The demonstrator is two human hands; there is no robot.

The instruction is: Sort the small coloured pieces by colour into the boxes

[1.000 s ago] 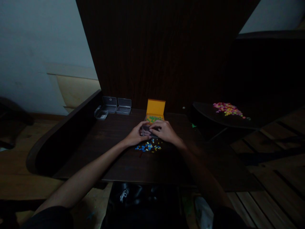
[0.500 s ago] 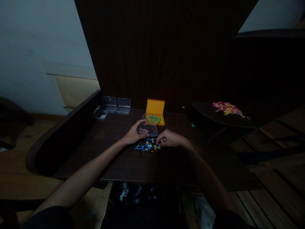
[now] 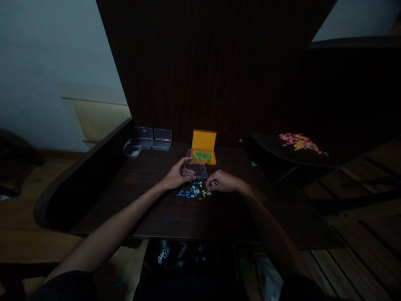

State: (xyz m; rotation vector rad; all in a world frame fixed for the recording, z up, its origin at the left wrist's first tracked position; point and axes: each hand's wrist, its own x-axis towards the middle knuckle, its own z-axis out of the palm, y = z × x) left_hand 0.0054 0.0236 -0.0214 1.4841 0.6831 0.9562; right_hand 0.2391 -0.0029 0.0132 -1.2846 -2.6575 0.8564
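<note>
The scene is very dim. A small clear plastic box [image 3: 197,169] with dark pieces inside sits on the dark wooden table [image 3: 150,209], and my left hand [image 3: 176,177] curls around its left side. Just in front of the box lies a heap of small blue and yellow pieces [image 3: 193,191]. My right hand [image 3: 222,182] rests at the heap's right edge with fingers curled in a pinch; what they hold is too small to see. Behind the clear box stands an open orange box [image 3: 203,151] holding green pieces.
Several clear plastic boxes [image 3: 148,140] lie at the table's back left, by a raised curved rail [image 3: 87,163]. A pile of pink and yellow pieces [image 3: 299,142] lies on a dark surface to the right. A dark wooden panel rises behind the table.
A second ago both hands were on the clear box. My right hand has since come down off it to the right edge of the heap; the left hand stays on the box.
</note>
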